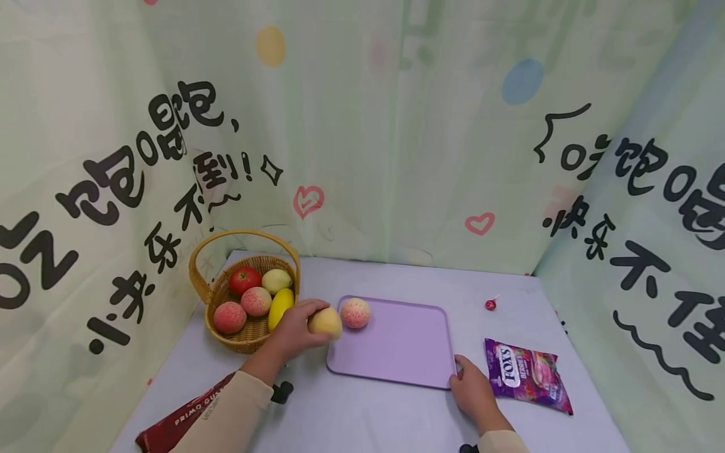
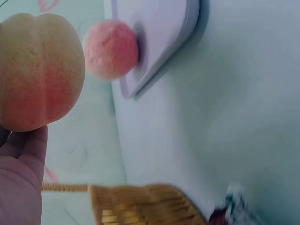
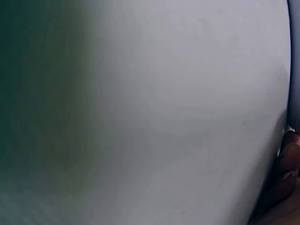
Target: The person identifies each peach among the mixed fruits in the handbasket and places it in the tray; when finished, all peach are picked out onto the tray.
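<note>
My left hand (image 1: pixel 296 332) grips a yellowish peach (image 1: pixel 326 323) just off the left edge of a purple tray (image 1: pixel 404 343). In the left wrist view the held peach (image 2: pixel 42 70) shows a red blush and a crease, with fingers beneath it. A pink peach (image 1: pixel 355 313) sits in the tray's far left corner. My right hand (image 1: pixel 472 391) holds the tray's near right corner, thumb at the rim. Only some curled fingers (image 3: pixel 288 159) beside the tray edge show in the right wrist view.
A wicker basket (image 1: pixel 240 345) at left holds a red apple-like fruit, peaches and yellow fruits. A purple FOX'S candy bag (image 1: pixel 529 376) lies right of the tray, a small red lollipop (image 1: pixel 490 304) behind it. A dark red package (image 1: pixel 184 412) lies near left, partly under the sleeve.
</note>
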`<state>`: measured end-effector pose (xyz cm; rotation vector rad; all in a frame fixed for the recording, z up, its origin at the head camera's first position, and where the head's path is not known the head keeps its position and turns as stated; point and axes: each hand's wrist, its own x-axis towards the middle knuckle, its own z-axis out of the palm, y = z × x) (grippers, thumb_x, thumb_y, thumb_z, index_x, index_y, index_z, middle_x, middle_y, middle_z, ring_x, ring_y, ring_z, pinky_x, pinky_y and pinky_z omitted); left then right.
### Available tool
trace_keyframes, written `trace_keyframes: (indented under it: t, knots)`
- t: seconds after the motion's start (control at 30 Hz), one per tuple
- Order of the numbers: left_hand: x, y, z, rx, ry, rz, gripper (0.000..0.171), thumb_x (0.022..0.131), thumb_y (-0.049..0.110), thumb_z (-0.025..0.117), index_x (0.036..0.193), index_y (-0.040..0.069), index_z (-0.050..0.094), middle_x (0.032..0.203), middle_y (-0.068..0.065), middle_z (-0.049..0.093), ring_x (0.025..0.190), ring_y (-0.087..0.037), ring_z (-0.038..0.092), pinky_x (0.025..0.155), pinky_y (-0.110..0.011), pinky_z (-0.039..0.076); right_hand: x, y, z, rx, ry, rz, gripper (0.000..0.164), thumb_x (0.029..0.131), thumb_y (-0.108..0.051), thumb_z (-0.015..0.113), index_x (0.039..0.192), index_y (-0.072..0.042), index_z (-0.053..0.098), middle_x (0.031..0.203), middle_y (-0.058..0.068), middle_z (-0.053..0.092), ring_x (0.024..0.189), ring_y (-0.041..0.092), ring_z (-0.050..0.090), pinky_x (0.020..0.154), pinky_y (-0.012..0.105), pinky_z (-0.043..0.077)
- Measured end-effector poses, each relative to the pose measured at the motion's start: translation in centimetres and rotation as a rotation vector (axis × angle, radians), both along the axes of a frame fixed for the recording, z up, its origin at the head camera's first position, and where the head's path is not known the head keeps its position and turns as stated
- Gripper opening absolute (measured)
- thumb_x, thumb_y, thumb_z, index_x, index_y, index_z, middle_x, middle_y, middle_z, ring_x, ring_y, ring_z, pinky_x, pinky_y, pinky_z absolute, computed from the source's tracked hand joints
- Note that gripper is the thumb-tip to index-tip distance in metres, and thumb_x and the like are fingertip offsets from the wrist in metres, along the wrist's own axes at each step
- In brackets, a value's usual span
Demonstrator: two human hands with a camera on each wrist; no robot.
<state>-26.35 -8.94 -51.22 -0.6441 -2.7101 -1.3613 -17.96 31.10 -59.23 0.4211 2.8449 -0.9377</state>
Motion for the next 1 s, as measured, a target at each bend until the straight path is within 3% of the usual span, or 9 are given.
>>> trace_keyframes:
  t: [0.13, 0.3, 0.63, 1.0]
  knots:
    - [0.1, 1.3, -0.4, -0.024, 0.0, -0.023, 0.056, 0.076, 0.022, 0.09, 0.128, 0.013, 0.069, 0.13, -0.001, 0.067, 0.112, -0.02, 0.062, 0.096, -0.042, 0.055, 0.1, -0.1, -0.1, -0.007, -0.003, -0.005, 0.057, 0.094, -0.011, 0.056, 0.148, 0.006, 0.046, 0.088, 0.009, 0.058, 0.078, 0.022, 0.053, 0.069, 0.037, 0.045]
    - [0.2, 2.7, -0.8, 0.009, -0.022, -0.052, 0.057, 0.077, 0.022, 0.089, 0.129, 0.013, 0.069, 0.131, -0.003, 0.067, 0.111, -0.021, 0.061, 0.095, -0.042, 0.055, 0.2, -0.1, 0.1, -0.004, -0.003, -0.012, 0.056, 0.095, -0.01, 0.056, 0.148, 0.006, 0.046, 0.087, 0.008, 0.057, 0.077, 0.022, 0.053, 0.068, 0.036, 0.045]
    - [-0.9, 5.5, -2.4, 0.003, 0.0, -0.066, 0.061, 0.077, 0.025, 0.089, 0.132, 0.01, 0.067, 0.134, -0.006, 0.066, 0.116, -0.023, 0.062, 0.097, -0.042, 0.055, 0.2, -0.1, 0.1, 0.013, 0.014, 0.0, 0.055, 0.094, -0.01, 0.056, 0.147, 0.006, 0.047, 0.088, 0.009, 0.058, 0.081, 0.023, 0.054, 0.076, 0.045, 0.048]
    - [-2.1, 8.9, -1.7, -0.034, -0.001, -0.094, 0.064, 0.079, 0.027, 0.088, 0.136, 0.011, 0.065, 0.135, -0.002, 0.066, 0.123, -0.022, 0.06, 0.1, -0.042, 0.053, 0.2, 0.0, 0.1, 0.004, -0.006, -0.006, 0.056, 0.095, -0.01, 0.056, 0.148, 0.006, 0.045, 0.088, 0.008, 0.058, 0.08, 0.023, 0.054, 0.074, 0.042, 0.048]
